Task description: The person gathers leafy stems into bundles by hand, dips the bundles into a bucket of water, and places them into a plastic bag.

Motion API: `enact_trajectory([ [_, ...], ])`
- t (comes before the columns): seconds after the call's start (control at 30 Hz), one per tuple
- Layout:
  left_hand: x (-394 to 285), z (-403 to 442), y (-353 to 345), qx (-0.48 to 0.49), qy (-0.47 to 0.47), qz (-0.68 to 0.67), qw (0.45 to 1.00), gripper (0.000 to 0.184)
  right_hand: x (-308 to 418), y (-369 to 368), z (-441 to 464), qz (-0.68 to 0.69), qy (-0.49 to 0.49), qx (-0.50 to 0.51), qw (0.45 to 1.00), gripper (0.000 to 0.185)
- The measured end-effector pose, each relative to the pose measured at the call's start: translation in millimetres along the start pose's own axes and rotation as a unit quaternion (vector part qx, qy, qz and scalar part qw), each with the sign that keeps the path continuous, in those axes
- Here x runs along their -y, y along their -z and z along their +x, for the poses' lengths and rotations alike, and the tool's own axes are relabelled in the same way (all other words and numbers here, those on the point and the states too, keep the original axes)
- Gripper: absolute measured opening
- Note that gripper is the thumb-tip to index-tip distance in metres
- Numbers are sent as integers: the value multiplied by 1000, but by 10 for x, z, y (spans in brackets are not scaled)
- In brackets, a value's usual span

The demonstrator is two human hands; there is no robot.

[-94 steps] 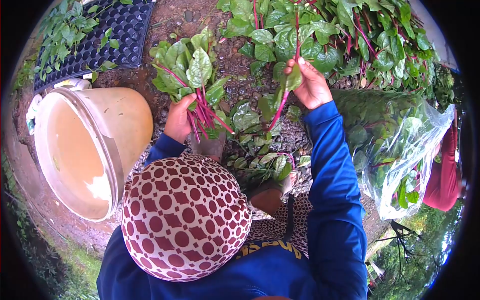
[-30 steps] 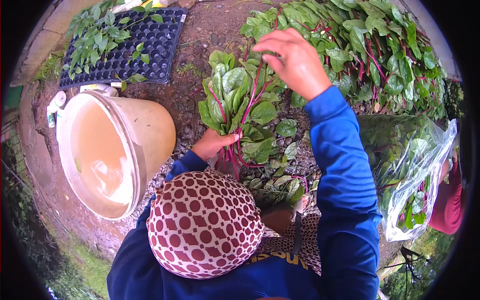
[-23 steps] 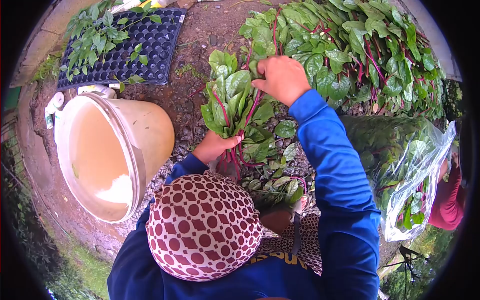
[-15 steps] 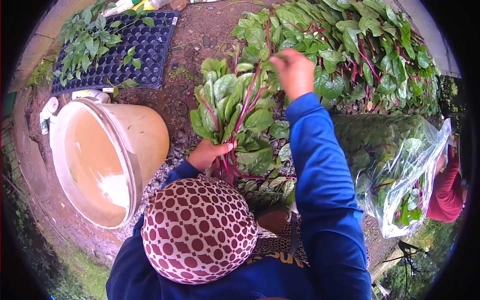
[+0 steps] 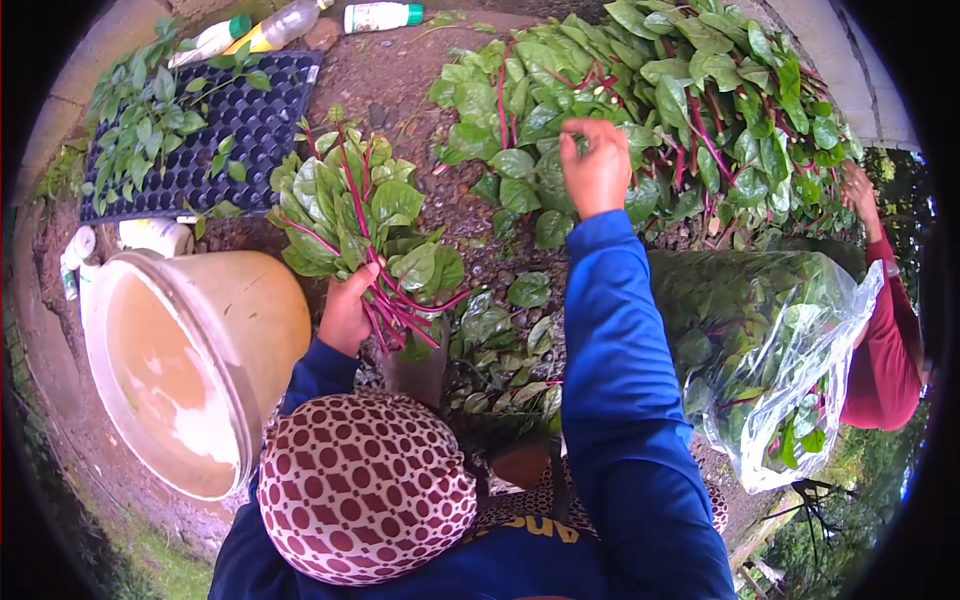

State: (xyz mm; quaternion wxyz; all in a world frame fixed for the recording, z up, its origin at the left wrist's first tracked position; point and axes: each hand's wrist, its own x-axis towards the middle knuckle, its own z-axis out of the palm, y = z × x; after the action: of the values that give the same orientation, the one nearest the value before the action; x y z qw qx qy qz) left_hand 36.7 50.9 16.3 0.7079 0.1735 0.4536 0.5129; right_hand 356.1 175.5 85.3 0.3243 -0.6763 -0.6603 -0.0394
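Observation:
My left hand is closed round the red stems of a leafy bunch, whose green leaves fan out above the fist. My right hand is raised over the near side of a large pile of leafy stems. Its thumb and forefinger are apart, and nothing shows between them; the other fingers are curled. Loose leaves lie on the gravel between my arms.
A pale bucket with cloudy water lies left. Behind it are a black cell tray and bottles. A clear plastic bag of leaves is at the right. Another person's hand reaches the pile's right edge.
The bunch in my left hand has moved left, away from my right hand, which has risen off the stems. The view has shifted, and the other person's hand now shows at the pile.

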Motion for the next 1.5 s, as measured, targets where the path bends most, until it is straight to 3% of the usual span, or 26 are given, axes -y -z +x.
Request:
enact_trajectory([
  [0.07, 12, 108, -127, -12, -18, 52, 998, 27, -160, 30, 300, -51, -25, -28, 998, 16],
  [0.17, 44, 299, -235, -30, -31, 94, 995, 29, -598, 35, 629, 48, -225, 47, 972, 18],
  [0.27, 117, 436, -243, -76, 15, 56, 995, 27, -699, 105, 818, -110, -243, 178, 947, 33],
  [0.37, 156, 476, -206, -56, 15, 62, 996, 29, -1033, 96, 918, -244, -299, 262, 884, 57],
  [0.47, 156, 475, -164, -53, 26, 62, 996, 32, -1020, 126, 901, -234, -353, 286, 860, 85],
  [0.57, 166, 453, -173, -54, 29, 60, 996, 33, -570, 4, 718, -284, -280, 358, 844, 99],
  [0.67, 77, 440, -309, -65, 32, 56, 996, 32, -365, -153, 234, -329, -225, 251, 882, 113],
  [0.87, 115, 453, -155, -54, 53, 27, 997, 33, -887, 7, 331, -212, -298, 171, 915, 107],
  [0.93, 125, 428, -146, -49, 45, 32, 997, 34, -734, -51, 418, -264, -326, 192, 887, 106],
  [1.0, 117, 393, -157, -47, 42, 22, 998, 34, -649, -185, 279, -279, -254, 183, 908, 108],
  [1.17, 90, 352, -98, -34, 51, 12, 998, 35, -1200, 3, 412, -239, -215, 229, 919, 92],
  [1.27, 64, 332, -87, -33, 61, 8, 998, 34, -1161, 48, 575, -279, -205, 299, 889, 86],
  [1.5, 95, 305, -117, -31, 35, 16, 999, 33, -957, -58, 302, -321, -180, 212, 905, 78],
])
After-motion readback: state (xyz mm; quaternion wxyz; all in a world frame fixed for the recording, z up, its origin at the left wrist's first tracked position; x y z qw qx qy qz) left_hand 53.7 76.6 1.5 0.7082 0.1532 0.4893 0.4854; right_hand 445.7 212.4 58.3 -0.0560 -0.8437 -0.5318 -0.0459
